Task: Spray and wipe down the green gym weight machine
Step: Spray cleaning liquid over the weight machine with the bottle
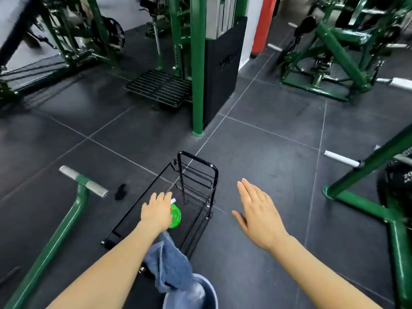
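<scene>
While reaching down into the black wire cart (201, 175), left hand (157, 211) curls over the top of the green spray bottle (175, 216), fingers apparently round its neck. Right hand (256, 210) spread flat above the floor, holding nothing. Bottle upright in the cart, long axis vertical, white nozzle (173, 200) pointing away. Probably light, stiff plastic, perhaps slick; best gripped at the neck. Blue towel (170, 266) hangs soft and limp below the left forearm, over a bucket (196, 295).
</scene>
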Tool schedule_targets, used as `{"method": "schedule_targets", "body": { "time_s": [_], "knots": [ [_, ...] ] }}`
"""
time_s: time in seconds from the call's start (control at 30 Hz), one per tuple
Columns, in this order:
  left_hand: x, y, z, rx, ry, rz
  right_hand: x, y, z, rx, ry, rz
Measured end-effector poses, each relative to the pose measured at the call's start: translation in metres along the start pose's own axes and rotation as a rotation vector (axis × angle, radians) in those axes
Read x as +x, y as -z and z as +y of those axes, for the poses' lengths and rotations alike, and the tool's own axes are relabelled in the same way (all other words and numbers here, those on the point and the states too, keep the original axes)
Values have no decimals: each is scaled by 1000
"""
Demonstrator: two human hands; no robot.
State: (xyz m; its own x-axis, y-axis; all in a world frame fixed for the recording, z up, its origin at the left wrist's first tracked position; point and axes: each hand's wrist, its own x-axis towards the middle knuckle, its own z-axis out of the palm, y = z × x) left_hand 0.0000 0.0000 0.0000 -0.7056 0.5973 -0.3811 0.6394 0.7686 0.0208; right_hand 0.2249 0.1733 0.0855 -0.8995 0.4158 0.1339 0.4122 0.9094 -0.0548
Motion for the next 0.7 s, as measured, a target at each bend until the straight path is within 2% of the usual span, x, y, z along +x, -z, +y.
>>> {"method": "schedule_targets", "body": {
  "time_s": [0.23, 0.43, 0.57, 0.7],
  "knots": [
    [37, -26, -11, 137, 21, -76, -8, -46, 2, 37, -34, -129],
    [44, -42, -5, 67, 11, -67, -13, -53, 6, 35, -65, -211],
    [38, -33, 6, 166, -87, -88, -19, -45, 16, 44, -72, -256],
    [17, 11, 31, 236, -270, -108, -20, -24, 21, 80, -87, -262]
  ]
}}
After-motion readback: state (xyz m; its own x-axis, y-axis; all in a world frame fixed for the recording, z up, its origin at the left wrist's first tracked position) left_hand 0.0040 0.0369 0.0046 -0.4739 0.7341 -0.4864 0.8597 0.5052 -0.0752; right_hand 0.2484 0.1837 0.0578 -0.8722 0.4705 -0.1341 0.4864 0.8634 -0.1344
